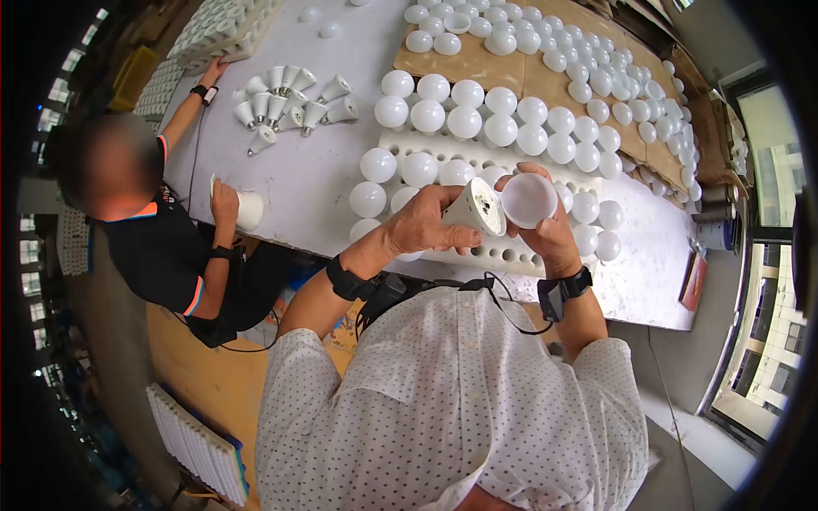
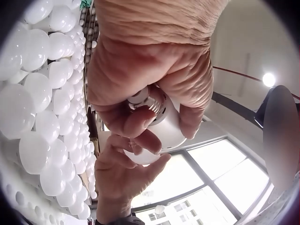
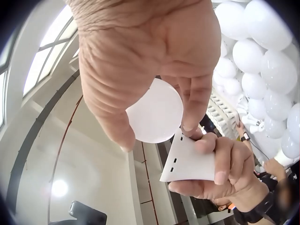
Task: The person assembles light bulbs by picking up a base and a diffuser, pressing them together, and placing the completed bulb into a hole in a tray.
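Observation:
My left hand [image 1: 423,223] grips a white cone-shaped LED bulb base [image 1: 474,209], its wide round end turned toward the right hand. That end shows a pale disc with dark marks. In the left wrist view, the metal screw cap [image 2: 151,104] sits among the fingers. My right hand [image 1: 555,237] holds a white dome bulb cover [image 1: 529,201] by its sides, its round opening facing up in the head view. In the right wrist view the cover [image 3: 157,112] and the slotted rim of the base [image 3: 192,159] are close together.
White foam trays [image 1: 490,255] with holes lie in front of me, set with rows of domes [image 1: 464,122]. More domes cover cardboard [image 1: 545,72] farther back. Several bulb bases [image 1: 285,98] stand grouped at the left. Another person [image 1: 162,230] sits at the table's left, near a stacked tray [image 1: 226,34].

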A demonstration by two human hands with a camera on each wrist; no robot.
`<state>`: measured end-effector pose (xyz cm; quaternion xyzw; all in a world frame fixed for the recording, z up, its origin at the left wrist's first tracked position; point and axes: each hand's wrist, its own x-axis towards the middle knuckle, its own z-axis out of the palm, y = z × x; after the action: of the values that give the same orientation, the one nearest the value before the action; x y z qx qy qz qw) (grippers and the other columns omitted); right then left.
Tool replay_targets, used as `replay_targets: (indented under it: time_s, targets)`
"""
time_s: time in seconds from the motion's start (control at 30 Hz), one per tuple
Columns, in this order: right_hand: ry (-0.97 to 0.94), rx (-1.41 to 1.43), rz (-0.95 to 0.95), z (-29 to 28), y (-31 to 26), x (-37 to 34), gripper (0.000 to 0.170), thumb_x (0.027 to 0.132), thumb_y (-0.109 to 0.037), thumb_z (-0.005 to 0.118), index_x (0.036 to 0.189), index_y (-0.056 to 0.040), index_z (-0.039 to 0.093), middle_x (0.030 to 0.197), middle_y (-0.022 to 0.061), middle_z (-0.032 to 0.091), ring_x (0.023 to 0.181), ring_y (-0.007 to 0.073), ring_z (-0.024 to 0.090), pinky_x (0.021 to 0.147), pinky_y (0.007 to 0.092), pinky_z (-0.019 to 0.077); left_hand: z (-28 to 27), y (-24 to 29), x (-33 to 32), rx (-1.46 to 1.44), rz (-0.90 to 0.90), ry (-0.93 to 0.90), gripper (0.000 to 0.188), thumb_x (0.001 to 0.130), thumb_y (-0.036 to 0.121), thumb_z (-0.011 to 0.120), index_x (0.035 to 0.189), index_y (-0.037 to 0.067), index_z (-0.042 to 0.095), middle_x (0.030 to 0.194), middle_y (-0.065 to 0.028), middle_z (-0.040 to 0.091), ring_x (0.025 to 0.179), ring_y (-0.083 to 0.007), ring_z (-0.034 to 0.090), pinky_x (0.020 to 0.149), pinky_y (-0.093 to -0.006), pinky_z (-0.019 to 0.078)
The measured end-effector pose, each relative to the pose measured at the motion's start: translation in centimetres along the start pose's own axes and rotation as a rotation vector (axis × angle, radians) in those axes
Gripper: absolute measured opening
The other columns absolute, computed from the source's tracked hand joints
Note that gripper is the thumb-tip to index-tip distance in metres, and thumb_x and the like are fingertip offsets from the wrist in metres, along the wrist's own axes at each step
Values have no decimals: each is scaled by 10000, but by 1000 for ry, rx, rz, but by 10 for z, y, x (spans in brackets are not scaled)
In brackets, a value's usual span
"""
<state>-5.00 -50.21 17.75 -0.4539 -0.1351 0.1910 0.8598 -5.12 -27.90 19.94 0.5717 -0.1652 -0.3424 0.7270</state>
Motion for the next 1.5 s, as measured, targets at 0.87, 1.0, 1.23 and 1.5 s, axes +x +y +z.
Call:
replay_targets:
  time_s: [0.87, 1.0, 1.23, 1.5]
  targets:
    - [-305, -1206, 52, 41, -15, 1, 840, 564, -195, 808, 1267, -56, 369, 1185, 142, 491, 1056, 335, 503, 873, 372, 428, -7, -10, -12, 319, -191, 48, 393, 652, 228, 763, 881, -52, 608, 717, -69, 614, 549, -100, 572, 476, -217, 468]
    - [-295, -1130, 90, 44, -7, -1, 818, 552, -147, 805, 1248, -53, 386, 1159, 132, 490, 1052, 304, 505, 882, 369, 418, -6, -11, -14, 368, -230, 56, 456, 619, 301, 763, 863, -61, 629, 728, -111, 643, 580, -122, 606, 544, -236, 481]
    - [-240, -1040, -335, 46, 16, -5, 745, 522, -61, 783, 1179, -58, 432, 1106, 132, 481, 963, 305, 510, 839, 367, 427, -5, -19, -15, 562, -26, 54, 505, 581, 302, 764, 912, -53, 625, 813, -137, 653, 743, -184, 621, 700, -287, 481]
    - [-190, -961, -411, 41, 23, -19, 485, 512, -34, 735, 949, -81, 529, 1024, 105, 484, 897, 243, 520, 772, 333, 439, 14, -8, -17, 615, -29, 19, 511, 563, 327, 776, 856, -58, 611, 768, -147, 637, 709, -179, 612, 654, -302, 474]
